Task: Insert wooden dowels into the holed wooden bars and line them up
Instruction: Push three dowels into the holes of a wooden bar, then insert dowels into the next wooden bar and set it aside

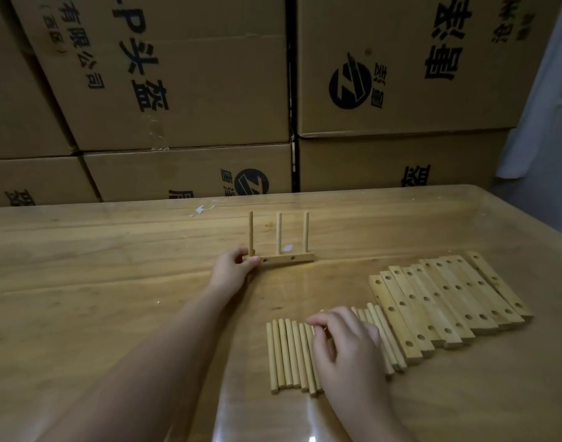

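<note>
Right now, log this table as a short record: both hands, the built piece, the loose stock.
left hand: grips left end of the assembled bar
assembled bar: on the table, three upright dowels in it
right hand: on the loose dowels; grip unclear
loose dowels: flat, side by side
spare bars: flat in a row, right of them

Stacked printed cardboard boxes [184, 90] rise behind a glossy wooden table [82, 266].
</note>
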Action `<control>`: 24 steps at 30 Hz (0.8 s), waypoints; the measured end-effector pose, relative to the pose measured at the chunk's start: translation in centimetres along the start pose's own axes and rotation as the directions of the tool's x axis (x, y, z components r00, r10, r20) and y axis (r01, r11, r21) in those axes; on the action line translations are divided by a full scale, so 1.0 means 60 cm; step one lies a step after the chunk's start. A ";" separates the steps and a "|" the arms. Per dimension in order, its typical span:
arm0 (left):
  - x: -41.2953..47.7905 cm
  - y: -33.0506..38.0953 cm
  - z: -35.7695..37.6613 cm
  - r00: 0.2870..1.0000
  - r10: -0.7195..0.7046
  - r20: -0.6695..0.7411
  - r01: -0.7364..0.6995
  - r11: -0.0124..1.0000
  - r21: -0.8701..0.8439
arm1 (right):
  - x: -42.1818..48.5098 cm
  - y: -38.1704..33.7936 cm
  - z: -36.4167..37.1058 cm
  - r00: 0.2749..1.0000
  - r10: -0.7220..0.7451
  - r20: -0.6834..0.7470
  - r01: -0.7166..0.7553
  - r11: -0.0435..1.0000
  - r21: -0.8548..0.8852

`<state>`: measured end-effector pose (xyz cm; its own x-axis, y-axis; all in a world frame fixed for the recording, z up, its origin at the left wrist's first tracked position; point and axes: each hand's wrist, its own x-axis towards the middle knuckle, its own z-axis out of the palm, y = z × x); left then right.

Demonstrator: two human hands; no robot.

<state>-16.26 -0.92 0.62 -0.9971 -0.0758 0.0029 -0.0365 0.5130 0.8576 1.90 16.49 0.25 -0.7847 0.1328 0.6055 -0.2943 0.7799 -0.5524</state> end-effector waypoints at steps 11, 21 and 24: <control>0.094 0.000 0.010 0.989 0.138 0.061 -0.150 0.942 0.299 | 0.003 0.008 0.012 0.998 -0.044 -0.035 0.043 0.999 -0.005; 0.128 0.013 0.016 0.995 0.097 -0.010 -0.091 0.959 0.267 | 0.004 0.012 0.019 0.995 -0.049 -0.082 0.050 0.999 0.016; 0.132 0.012 0.018 0.994 0.107 -0.015 -0.099 0.959 0.264 | 0.005 0.012 0.020 0.997 -0.050 -0.065 0.052 0.999 0.014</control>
<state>-24.25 -0.25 0.72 -0.9942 -0.0336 0.1026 0.0464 0.7252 0.6870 0.84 16.37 -0.66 -0.7318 0.1326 0.6685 -0.3422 0.7768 -0.5287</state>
